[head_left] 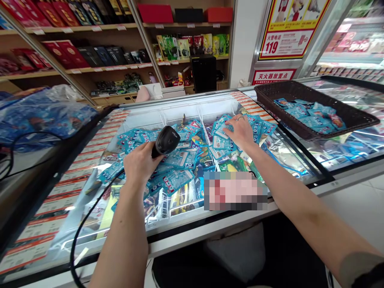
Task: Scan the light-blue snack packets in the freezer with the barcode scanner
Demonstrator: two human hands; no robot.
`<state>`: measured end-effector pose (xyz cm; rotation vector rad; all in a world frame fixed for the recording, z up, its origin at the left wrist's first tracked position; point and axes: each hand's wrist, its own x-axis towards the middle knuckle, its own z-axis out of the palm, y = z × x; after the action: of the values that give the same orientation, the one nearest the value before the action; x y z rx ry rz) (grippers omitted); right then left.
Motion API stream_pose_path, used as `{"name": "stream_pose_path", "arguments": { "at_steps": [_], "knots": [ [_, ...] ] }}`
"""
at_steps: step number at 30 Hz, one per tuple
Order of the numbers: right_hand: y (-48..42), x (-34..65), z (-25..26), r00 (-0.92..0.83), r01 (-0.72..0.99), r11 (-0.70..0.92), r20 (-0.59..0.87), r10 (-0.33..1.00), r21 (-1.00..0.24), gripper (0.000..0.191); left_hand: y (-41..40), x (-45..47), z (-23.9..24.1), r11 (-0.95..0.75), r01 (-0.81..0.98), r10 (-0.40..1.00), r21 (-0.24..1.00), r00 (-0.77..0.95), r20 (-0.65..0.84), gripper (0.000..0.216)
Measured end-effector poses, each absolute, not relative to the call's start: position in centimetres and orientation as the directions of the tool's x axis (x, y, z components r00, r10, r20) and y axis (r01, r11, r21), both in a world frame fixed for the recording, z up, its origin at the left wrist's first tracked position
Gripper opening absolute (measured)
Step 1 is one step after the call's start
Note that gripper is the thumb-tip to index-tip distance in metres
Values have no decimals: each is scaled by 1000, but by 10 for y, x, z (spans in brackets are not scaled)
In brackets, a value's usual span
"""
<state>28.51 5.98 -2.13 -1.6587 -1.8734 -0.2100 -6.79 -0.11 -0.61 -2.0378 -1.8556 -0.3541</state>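
My left hand (139,162) is wrapped round the handle of a black barcode scanner (167,141), whose cable runs down along my forearm. The scanner's head is over a spread of blue printed packets (177,158) lying on the glass top of a chest freezer. Farther right, my right hand (241,131) reaches down to another group of blue packets (223,143). Its thumb and fingers are curled together at the edge of one packet. The fingertips are partly hidden by the hand.
A dark woven basket (354,116) with more blue packets stands at the right. Blue plastic-wrapped goods (45,120) lie at the left beside a black cable. A blurred-out object (235,191) rests at the freezer's front edge (180,244). Stocked shelves (120,68) stand behind.
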Motion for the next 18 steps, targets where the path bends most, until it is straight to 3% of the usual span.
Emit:
{"name": "stream_pose_path", "arguments": {
  "at_steps": [2, 7, 12, 18],
  "knots": [
    [60, 283, -22, -92, 951, 225, 500, 861, -211, 27, -1, -69, -6, -65, 994, 905, -83, 94, 415, 43],
    [56, 281, -19, -73, 976, 169, 516, 854, -140, 25, -2, -71, -5, -25, 998, 903, -58, 48, 428, 45],
    [54, 267, -16, -164, 926, 319, 546, 821, -201, 27, -3, -72, -3, 4, 999, 898, -46, 17, 441, 45],
    [63, 234, -16, -394, 821, 512, 401, 827, -251, 29, -3, -71, -2, 12, 1000, 912, -3, -10, 410, 45]
  ]
}}
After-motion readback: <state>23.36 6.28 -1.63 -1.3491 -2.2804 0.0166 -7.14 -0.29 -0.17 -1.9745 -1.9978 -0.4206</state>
